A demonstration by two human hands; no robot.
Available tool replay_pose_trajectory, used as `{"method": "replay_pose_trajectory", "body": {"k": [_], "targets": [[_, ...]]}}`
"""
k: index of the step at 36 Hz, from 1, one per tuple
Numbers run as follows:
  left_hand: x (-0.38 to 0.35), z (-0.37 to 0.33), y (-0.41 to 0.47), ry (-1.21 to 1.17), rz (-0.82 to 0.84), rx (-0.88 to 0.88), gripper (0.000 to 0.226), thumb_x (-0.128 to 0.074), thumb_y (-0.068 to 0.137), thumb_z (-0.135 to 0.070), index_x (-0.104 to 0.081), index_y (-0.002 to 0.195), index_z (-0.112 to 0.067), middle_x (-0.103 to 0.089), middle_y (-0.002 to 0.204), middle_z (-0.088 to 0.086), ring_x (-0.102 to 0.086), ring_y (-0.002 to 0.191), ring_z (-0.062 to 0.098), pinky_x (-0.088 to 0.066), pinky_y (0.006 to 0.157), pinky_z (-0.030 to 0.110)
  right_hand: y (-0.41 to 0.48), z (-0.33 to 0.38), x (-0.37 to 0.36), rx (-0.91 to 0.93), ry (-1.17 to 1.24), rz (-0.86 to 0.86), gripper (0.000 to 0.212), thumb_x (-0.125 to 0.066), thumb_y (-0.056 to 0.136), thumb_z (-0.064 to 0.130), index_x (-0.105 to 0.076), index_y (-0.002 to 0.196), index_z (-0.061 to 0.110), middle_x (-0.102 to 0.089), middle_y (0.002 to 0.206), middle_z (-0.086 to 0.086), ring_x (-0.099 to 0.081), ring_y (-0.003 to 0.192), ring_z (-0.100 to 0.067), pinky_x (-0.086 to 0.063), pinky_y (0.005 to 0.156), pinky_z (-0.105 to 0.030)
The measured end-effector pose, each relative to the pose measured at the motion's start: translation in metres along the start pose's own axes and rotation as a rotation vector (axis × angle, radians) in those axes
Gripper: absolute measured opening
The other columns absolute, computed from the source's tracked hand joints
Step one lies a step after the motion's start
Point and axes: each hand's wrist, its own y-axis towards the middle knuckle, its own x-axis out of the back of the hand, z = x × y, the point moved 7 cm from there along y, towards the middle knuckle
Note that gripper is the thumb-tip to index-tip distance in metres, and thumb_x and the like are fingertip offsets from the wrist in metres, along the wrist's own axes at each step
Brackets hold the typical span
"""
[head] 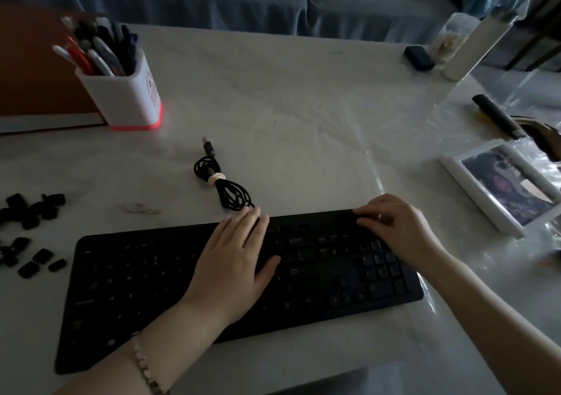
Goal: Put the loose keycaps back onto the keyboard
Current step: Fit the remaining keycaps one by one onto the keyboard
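The pale table (288, 106) carries the black keyboard (136, 288) across its near half, skewed so that its right end sits farther away than its left. The left hand (233, 258) lies flat and open on the middle of the keyboard, fingers straight and reaching to the far edge, and it holds nothing. The right hand (400, 230) rests at the far right corner with fingers bent and their tips on the far rim. The thumb is hidden, so I cannot tell whether it grips that rim or only presses on it. The step looks like settling the keyboard before any cap goes on. To do it well, press evenly with both hands so the board lies flat and does not slide. Keep the coiled cable (226, 189) just beyond the far edge out from under it. The loose keycaps (36, 211) lie scattered on the table at the far left, well apart from both hands, so the left hand is the natural one to fetch them. The board is too dark to tell which sockets are bare. Each cap probably needs checking against its spot, then a straight push down.
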Motion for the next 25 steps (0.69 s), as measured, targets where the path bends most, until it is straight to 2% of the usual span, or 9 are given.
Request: {"method": "replay_pose_trajectory", "body": {"k": [2,6,10,17,20,23,25], "targets": [[0.0,0.0,0.0,0.0,-0.002,-0.005,0.063,-0.035,0.089,-0.045,-0.053,0.13,-0.001,-0.054,0.134,0.016,-0.049,0.127,0.029,-0.023,0.107,0.036,-0.001,-0.002,-0.002,0.002,0.034,-0.006,0.024,-0.075,0.075,0.008,-0.072,0.086,0.029,-0.059,0.083,0.012,-0.057,0.075,-0.002,-0.038,0.069,-0.003],[-0.002,0.001,0.001,0.004,0.005,-0.005,0.063,-0.035,0.089,-0.046,-0.052,0.131,-0.002,-0.053,0.135,0.015,-0.047,0.128,0.028,-0.023,0.108,0.036,-0.003,-0.003,-0.004,0.017,0.034,0.003,0.016,-0.074,0.076,0.007,-0.076,0.088,0.017,-0.058,0.083,0.011,-0.054,0.076,0.007,-0.036,0.068,-0.002],[-0.002,0.002,0.001,-0.002,0.0,0.001,0.062,-0.035,0.09,-0.045,-0.053,0.131,-0.002,-0.053,0.135,0.014,-0.048,0.128,0.027,-0.023,0.108,0.036,-0.003,-0.001,-0.003,0.054,-0.006,-0.018,0.017,-0.075,0.074,0.005,-0.076,0.089,0.014,-0.057,0.081,0.013,-0.053,0.075,0.012,-0.034,0.068,0.0],[-0.002,0.003,0.001,-0.007,0.003,0.005,0.062,-0.036,0.09,-0.045,-0.053,0.131,-0.003,-0.053,0.135,0.014,-0.048,0.128,0.027,-0.023,0.108,0.035,-0.013,0.005,-0.006,0.168,-0.093,-0.106,0.016,-0.074,0.073,-0.001,-0.076,0.086,0.008,-0.056,0.077,0.007,-0.053,0.072,0.01,-0.034,0.066,0.002],[-0.002,0.004,0.002,-0.002,0.004,-0.003,0.061,-0.036,0.089,-0.045,-0.053,0.131,-0.003,-0.054,0.134,0.013,-0.048,0.128,0.026,-0.022,0.108,0.035,-0.01,0.001,-0.005,0.08,-0.015,-0.107,0.016,-0.075,0.073,0.002,-0.076,0.085,0.013,-0.058,0.08,0.011,-0.056,0.074,0.006,-0.036,0.067,0.0],[-0.002,0.004,0.002,-0.001,0.004,-0.009,0.061,-0.036,0.089,-0.045,-0.054,0.131,-0.003,-0.054,0.134,0.013,-0.049,0.128,0.026,-0.022,0.108,0.035,-0.003,-0.006,-0.005,-0.07,0.063,-0.007,0.024,-0.077,0.071,0.004,-0.072,0.077,0.027,-0.06,0.082,0.014,-0.058,0.074,-0.004,-0.04,0.068,-0.003],[-0.002,0.005,0.002,0.003,0.004,-0.011,0.061,-0.036,0.09,-0.045,-0.054,0.131,-0.004,-0.054,0.134,0.013,-0.049,0.127,0.026,-0.022,0.109,0.035,0.001,-0.006,-0.005,-0.108,0.048,0.05,0.022,-0.078,0.07,0.003,-0.074,0.077,0.024,-0.062,0.082,0.014,-0.058,0.072,-0.002,-0.04,0.068,-0.003]]}}
